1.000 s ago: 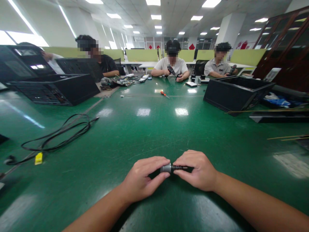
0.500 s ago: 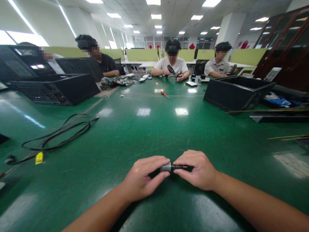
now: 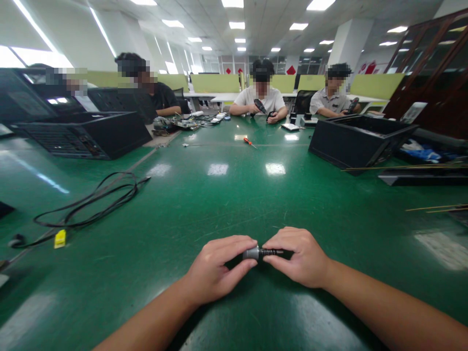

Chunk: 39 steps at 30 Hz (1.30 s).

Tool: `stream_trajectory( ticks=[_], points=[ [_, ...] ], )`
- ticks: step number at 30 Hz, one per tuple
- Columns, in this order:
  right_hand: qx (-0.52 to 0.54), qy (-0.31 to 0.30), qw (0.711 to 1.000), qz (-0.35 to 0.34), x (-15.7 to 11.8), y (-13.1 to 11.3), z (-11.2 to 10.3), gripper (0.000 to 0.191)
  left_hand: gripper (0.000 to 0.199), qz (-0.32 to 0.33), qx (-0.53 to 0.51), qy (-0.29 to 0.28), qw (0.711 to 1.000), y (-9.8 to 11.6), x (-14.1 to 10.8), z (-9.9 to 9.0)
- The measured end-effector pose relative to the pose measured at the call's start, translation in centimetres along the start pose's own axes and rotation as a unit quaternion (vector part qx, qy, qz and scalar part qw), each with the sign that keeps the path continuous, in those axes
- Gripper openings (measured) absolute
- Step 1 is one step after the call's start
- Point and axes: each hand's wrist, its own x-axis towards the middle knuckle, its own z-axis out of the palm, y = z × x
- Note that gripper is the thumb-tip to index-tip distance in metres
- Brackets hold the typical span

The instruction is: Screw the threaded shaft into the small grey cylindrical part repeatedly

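Observation:
A small part with a grey cylindrical body (image 3: pixel 251 253) and a thin dark shaft wrapped in a spring (image 3: pixel 271 252) lies level between my hands, just over the green table. My left hand (image 3: pixel 210 270) pinches the grey body from its left side, thumb below and index finger above. From the right, the fingertips of my right hand (image 3: pixel 305 258) close around the spring end beside the body. The shaft's tip points right, into the hollow of that hand. My palms hide the outer fingers, and the part's exact kind is unclear.
A looped black cable (image 3: pixel 91 204) with a yellow tag (image 3: pixel 60 239) lies at left. Ahead is an orange screwdriver (image 3: pixel 248 141). Black computer cases stand at left (image 3: pixel 87 136) and right (image 3: pixel 340 141). Several people sit across the table (image 3: pixel 234 195); one holds a power drill (image 3: pixel 260 106).

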Motion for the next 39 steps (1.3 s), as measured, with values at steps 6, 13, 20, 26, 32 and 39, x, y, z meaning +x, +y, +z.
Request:
stream_trajectory(
  ticks=[6, 13, 20, 26, 32, 39],
  points=[
    [0.002, 0.005, 1.0, -0.004, -0.06, 0.04, 0.01, 0.007, 0.031, 0.001, 0.005, -0.004, 1.0, -0.12, -0.12, 0.1],
    [0.002, 0.004, 1.0, 0.0, -0.06, 0.02, -0.03, 0.008, 0.031, 0.003, 0.001, -0.003, 1.0, -0.02, -0.07, 0.03],
    [0.003, 0.009, 1.0, -0.001, -0.05, 0.01, -0.05, 0.008, 0.032, 0.003, 0.004, -0.003, 1.0, 0.04, -0.04, -0.05],
    [0.002, 0.011, 1.0, -0.001, -0.06, 0.01, -0.06, 0.007, 0.032, 0.004, 0.002, 0.0, 1.0, -0.07, -0.14, -0.01],
    [-0.001, 0.009, 1.0, -0.002, -0.03, -0.09, -0.14, 0.008, 0.032, 0.002, 0.001, -0.001, 1.0, -0.19, -0.2, 0.02],
    [0.003, 0.006, 1.0, 0.002, 0.07, -0.22, -0.22, 0.007, 0.033, 0.006, -0.002, -0.003, 1.0, -0.19, -0.13, -0.05]
  ],
)
